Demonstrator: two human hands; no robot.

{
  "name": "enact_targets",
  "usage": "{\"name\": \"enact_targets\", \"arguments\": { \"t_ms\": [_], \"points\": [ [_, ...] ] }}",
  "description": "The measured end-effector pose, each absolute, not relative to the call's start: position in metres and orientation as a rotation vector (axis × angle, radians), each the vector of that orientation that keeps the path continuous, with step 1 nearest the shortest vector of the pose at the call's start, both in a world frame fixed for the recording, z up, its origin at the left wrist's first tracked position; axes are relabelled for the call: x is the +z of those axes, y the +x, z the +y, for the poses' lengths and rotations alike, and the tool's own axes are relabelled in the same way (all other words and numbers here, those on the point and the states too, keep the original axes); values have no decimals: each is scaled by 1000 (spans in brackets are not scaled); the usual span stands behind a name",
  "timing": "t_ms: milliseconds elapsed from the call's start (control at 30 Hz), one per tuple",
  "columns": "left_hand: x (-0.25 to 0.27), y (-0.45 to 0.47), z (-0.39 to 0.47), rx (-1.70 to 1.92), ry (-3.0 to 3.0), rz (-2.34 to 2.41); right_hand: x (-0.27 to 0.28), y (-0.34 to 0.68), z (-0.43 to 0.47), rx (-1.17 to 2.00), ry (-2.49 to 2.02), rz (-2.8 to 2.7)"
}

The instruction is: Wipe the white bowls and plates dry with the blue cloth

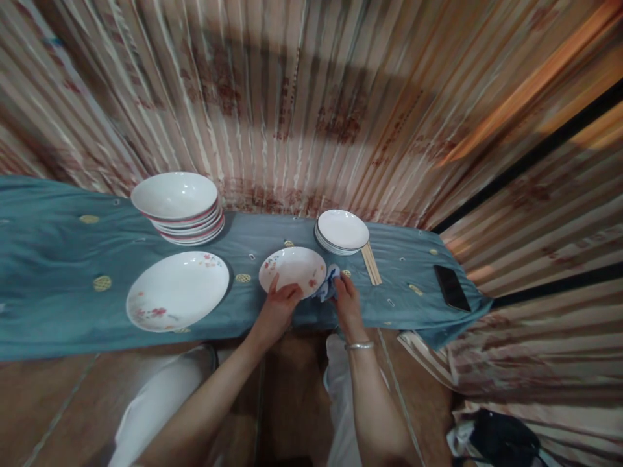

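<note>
A white plate with a flower pattern [291, 264] is in the middle, just above or on the teal cloth; I cannot tell which. My left hand [278, 310] grips its near rim, thumb over the inside and the other fingers partly hidden. At the plate's right edge, my right hand [346, 299] is closed on a crumpled blue and white cloth [329, 284], which touches the rim. To the left lies a larger flowered oval plate [178, 295]. Beyond my right hand stands a stack of small white plates [342, 229] with dark rims.
Stacked white bowls [178, 201] with red bands stand at the back left. Several chopsticks [371, 264] lie beside the small plates. A black phone [452, 288] rests near the right end of the teal-covered table [63, 311]. Pleated curtains [272, 97] hang right behind it.
</note>
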State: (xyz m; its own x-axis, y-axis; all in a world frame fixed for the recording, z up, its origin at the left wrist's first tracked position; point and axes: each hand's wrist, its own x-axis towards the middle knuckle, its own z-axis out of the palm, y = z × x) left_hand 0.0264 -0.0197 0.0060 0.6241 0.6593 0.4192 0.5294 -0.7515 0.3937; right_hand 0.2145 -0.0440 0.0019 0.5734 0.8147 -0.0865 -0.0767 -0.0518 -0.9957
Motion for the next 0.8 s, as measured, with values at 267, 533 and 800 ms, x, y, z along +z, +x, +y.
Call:
{"name": "enact_targets", "arguments": {
  "t_ms": [267, 533, 800],
  "points": [
    [-9, 20, -22, 737, 2601, 931, 4, 222, -46, 481, -1787, -1132],
    [-28, 3, -19, 1144, 2017, 1187, 11, 217, -42, 298, -2047, -1357],
    [-44, -1, -3, 1248, 1323, 1136, 30, 217, -10, 102, -2293, -1653]
  ]
}}
